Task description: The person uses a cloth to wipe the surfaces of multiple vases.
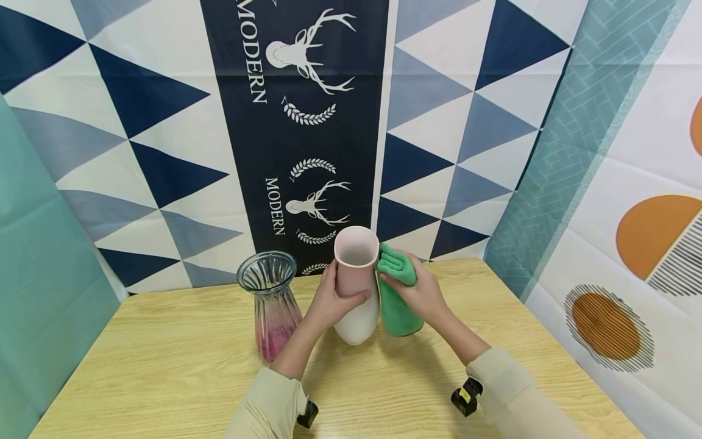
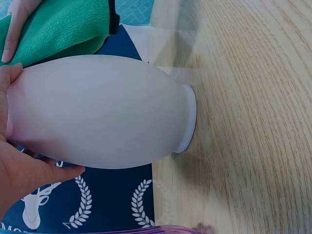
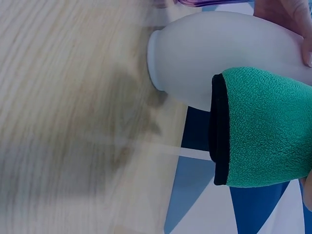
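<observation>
A pale vase point(image 1: 358, 311), pink toward its mouth and white below, is held upright by my left hand point(image 1: 333, 300), whose fingers and thumb curl round its upper body. In the left wrist view the vase point(image 2: 107, 112) shows its narrow foot at the wooden tabletop. My right hand point(image 1: 421, 291) grips a folded green cloth point(image 1: 399, 305) beside the vase's right side. The right wrist view shows the cloth point(image 3: 268, 129) with its dark edging, in front of part of the vase point(image 3: 209, 53). Most of the right hand is out of that view.
A ribbed glass vase point(image 1: 269, 305), bluish at the rim and pink at the base, stands left of the pale vase, partly behind my left forearm. The wooden table point(image 1: 164, 366) meets a patterned backdrop point(image 1: 181, 183) at its far edge, with more sheeting at both sides.
</observation>
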Available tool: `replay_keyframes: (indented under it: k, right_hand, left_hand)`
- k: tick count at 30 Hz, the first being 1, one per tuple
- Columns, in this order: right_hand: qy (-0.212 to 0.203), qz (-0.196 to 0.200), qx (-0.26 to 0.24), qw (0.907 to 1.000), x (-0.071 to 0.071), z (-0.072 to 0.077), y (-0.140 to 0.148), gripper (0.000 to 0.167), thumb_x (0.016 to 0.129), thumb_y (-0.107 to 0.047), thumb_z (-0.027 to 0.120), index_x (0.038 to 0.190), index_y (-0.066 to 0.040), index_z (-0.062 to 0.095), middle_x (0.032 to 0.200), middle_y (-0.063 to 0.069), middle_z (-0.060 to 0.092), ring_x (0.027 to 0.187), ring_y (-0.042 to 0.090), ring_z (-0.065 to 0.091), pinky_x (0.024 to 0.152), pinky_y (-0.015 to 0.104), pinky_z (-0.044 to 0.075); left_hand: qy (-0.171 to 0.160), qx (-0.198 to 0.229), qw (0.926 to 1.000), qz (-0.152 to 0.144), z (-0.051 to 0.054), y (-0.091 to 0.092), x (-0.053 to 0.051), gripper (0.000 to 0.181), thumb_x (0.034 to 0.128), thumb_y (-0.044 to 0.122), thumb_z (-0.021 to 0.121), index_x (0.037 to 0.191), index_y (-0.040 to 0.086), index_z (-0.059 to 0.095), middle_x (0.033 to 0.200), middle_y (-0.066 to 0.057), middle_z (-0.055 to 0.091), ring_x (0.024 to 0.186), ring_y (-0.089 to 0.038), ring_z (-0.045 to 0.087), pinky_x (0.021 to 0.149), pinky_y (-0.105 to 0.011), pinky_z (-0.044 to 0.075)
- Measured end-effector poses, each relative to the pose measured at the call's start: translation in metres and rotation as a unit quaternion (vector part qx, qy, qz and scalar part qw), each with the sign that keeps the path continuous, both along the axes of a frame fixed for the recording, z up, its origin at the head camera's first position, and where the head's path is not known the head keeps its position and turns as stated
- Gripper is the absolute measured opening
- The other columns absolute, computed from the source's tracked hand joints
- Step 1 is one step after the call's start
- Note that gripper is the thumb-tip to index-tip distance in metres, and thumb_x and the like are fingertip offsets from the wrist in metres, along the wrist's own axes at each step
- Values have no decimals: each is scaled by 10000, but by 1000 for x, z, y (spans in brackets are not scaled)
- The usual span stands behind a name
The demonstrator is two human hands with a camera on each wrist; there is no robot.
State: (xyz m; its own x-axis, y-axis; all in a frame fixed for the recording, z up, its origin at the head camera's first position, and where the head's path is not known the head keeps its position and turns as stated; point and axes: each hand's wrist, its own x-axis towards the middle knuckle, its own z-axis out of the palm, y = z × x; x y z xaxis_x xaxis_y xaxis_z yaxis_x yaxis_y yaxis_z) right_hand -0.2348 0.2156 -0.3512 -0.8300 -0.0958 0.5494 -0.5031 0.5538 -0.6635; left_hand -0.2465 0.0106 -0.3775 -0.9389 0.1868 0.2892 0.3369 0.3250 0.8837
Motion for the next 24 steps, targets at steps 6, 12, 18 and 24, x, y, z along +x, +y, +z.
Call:
replay_keyframes:
  k: [6, 12, 18, 24]
  right_hand:
    - [26, 36, -58, 10000, -5, 5, -2, 559, 815, -255, 729, 1321, -183, 501, 1289, 74, 580, 1185, 270, 549, 946, 463, 476]
    - [-4, 157, -139, 9998, -7, 5, -4, 562, 810, -248, 732, 1316, -170, 501, 1274, 86, 590, 1165, 274, 562, 935, 466, 483]
    - [-45, 135, -96, 9999, -1, 11, -8, 554, 817, -175, 725, 1318, -112, 495, 1269, 131, 587, 1157, 307, 562, 925, 478, 485]
    - [-18, 129, 114, 9998, -7, 2, -5, 549, 813, -243, 733, 1307, -163, 508, 1235, 95, 614, 1117, 280, 593, 880, 461, 511]
  left_hand:
    - [-9, 12, 10000, 1, -1, 0, -1, 948, 742, 310, 768, 1485, 142, 204, 1374, -159, 374, 1212, -324, 459, 990, -507, 411]
    - [-21, -7, 10000, 10, -1, 0, -1, 949, 737, 299, 771, 1484, 142, 208, 1377, -159, 371, 1214, -328, 455, 996, -511, 405]
    - [-6, -18, 10000, 35, -1, 0, -2, 957, 735, 290, 775, 1487, 139, 203, 1385, -165, 366, 1218, -330, 449, 1002, -509, 400]
    - [7, 24, 10000, -13, -1, 0, -1, 954, 740, 293, 769, 1488, 136, 197, 1390, -164, 359, 1221, -332, 448, 998, -518, 402]
